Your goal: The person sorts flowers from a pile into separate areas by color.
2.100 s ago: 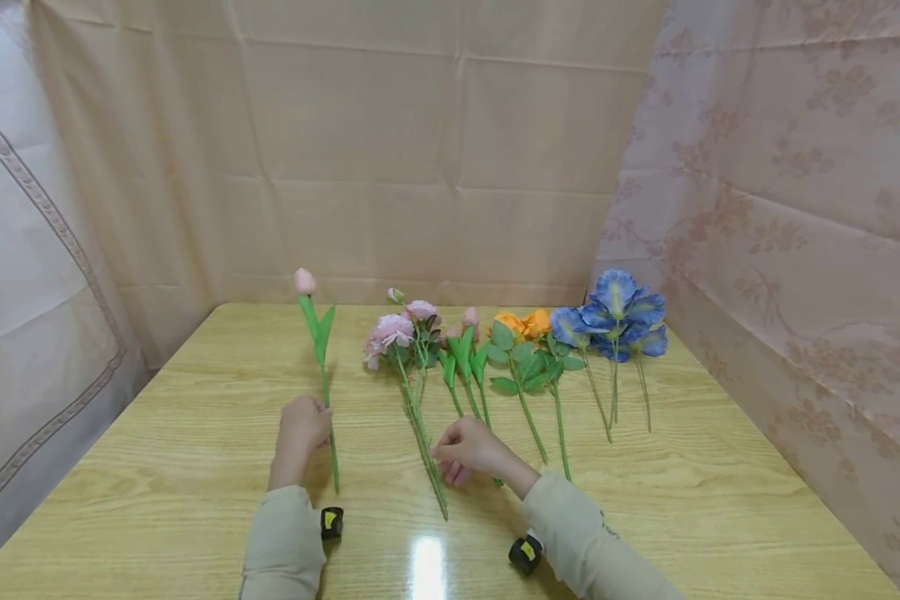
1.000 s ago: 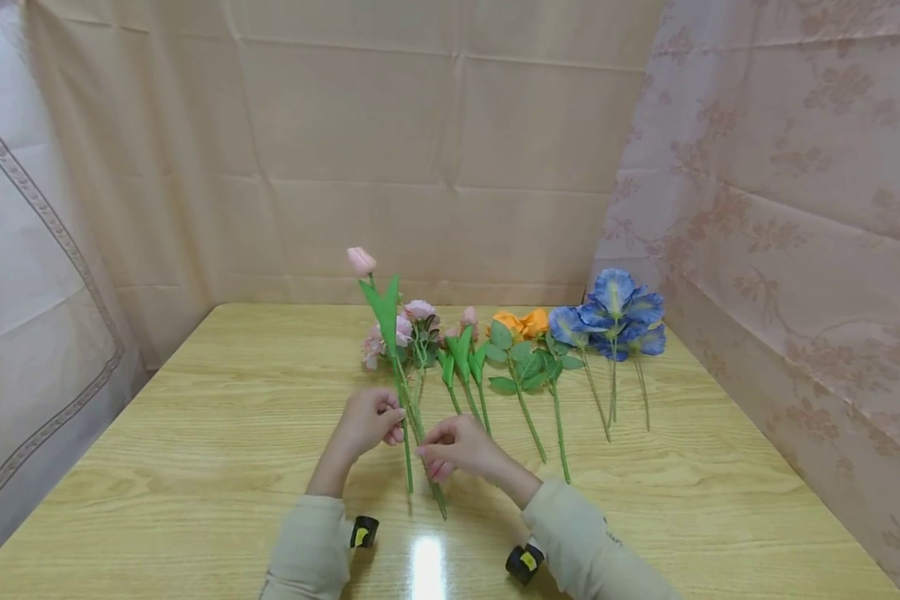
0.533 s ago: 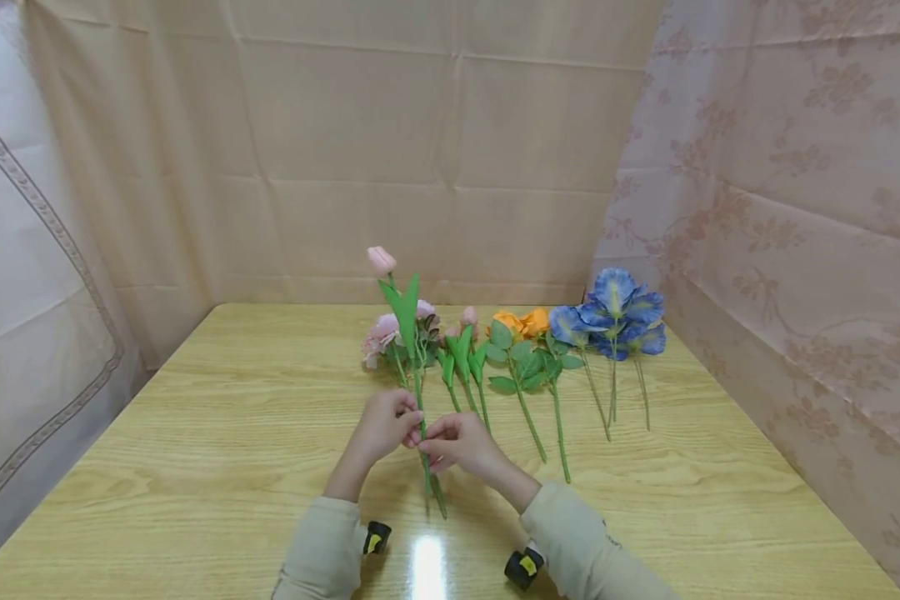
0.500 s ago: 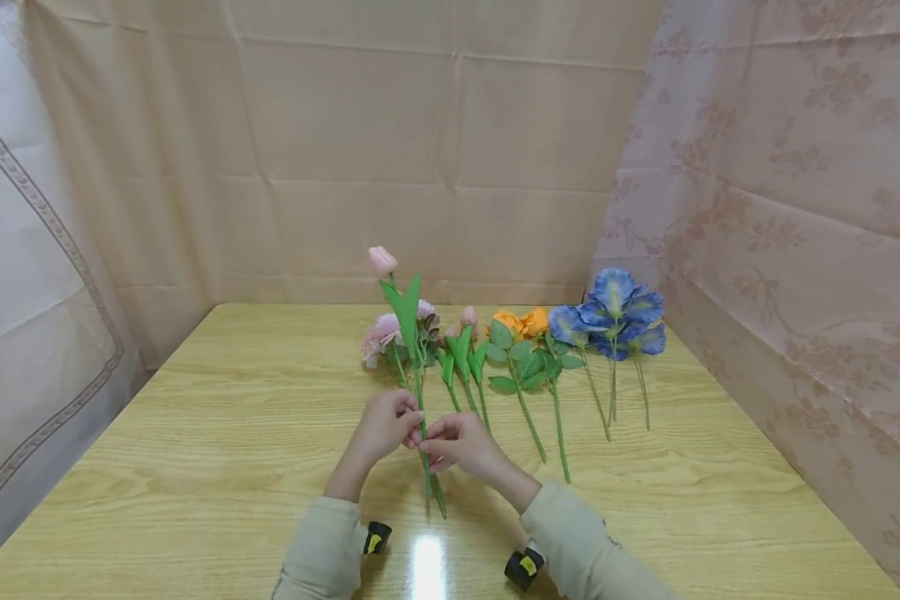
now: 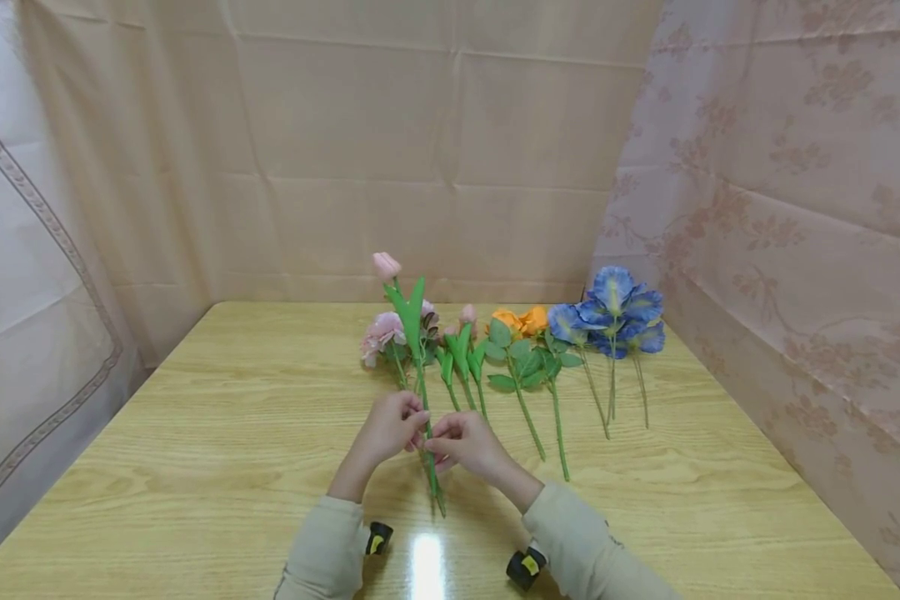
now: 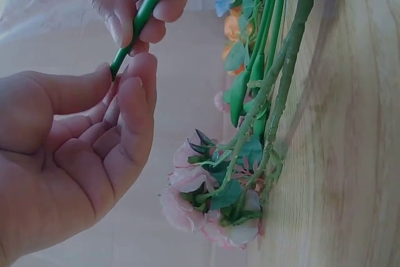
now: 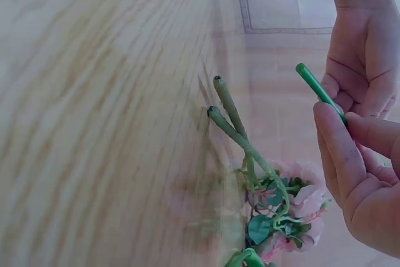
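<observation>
A single pink tulip (image 5: 412, 321) with green leaves is held above the table, its head tipped up and slightly left. My left hand (image 5: 392, 429) pinches its stem between thumb and fingers. Just below that grip, my right hand (image 5: 467, 446) also pinches the stem, as the right wrist view shows with the stem's cut end (image 7: 306, 72) poking out past the fingertips. Under the hands lie two-stemmed pink peonies (image 6: 187, 201), which the tulip partly covers in the head view. More pink tulips (image 5: 461, 354) lie just beyond my right hand.
Orange roses (image 5: 521, 322) with leafy stems lie right of the tulips, and blue irises (image 5: 615, 312) lie furthest right. All rest on a wooden table (image 5: 195, 467). A beige cloth (image 5: 345, 150) hangs behind, and a patterned one (image 5: 802, 217) at the right.
My left hand has carried the tulip from the left side of the table to the right, over the peonies. My right hand has shifted slightly left and taken hold of the stem.
</observation>
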`<state>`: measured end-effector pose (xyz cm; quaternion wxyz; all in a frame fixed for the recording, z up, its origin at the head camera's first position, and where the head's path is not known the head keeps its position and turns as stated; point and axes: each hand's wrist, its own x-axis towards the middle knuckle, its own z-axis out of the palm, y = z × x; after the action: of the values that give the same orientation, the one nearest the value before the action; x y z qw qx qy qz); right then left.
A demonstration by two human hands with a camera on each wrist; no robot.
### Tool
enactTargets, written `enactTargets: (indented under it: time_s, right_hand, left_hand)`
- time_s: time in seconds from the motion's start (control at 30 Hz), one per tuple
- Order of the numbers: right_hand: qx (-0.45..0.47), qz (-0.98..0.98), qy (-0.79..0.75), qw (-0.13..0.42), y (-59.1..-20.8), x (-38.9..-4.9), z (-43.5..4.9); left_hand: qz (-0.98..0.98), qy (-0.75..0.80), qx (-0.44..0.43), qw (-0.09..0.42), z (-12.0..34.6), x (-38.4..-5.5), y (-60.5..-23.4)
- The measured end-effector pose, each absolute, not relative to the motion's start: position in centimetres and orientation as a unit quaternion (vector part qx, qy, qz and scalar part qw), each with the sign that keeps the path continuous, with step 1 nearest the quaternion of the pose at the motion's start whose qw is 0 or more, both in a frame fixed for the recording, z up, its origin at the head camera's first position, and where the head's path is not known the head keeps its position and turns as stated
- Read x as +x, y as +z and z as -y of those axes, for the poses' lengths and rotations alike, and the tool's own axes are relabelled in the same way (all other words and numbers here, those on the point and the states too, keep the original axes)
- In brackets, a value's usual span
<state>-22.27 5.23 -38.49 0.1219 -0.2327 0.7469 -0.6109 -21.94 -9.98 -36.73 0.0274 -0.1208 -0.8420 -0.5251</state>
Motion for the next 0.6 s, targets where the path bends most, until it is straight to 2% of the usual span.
enactTargets:
  time_s: [0.3,0.6]
  right_hand:
    - [-0.210,-0.758,-0.609,0.104,-38.2,-22.5,-6.1]
    - [-0.155,-0.775,-0.607,0.089,-38.4,-23.8,-7.8]
  left_hand:
    - [0.857,-0.499,-0.129,0.007,10.3,-21.5,-36.8]
    - [0.850,-0.496,-0.177,0.022,10.8,-21.1,-37.0]
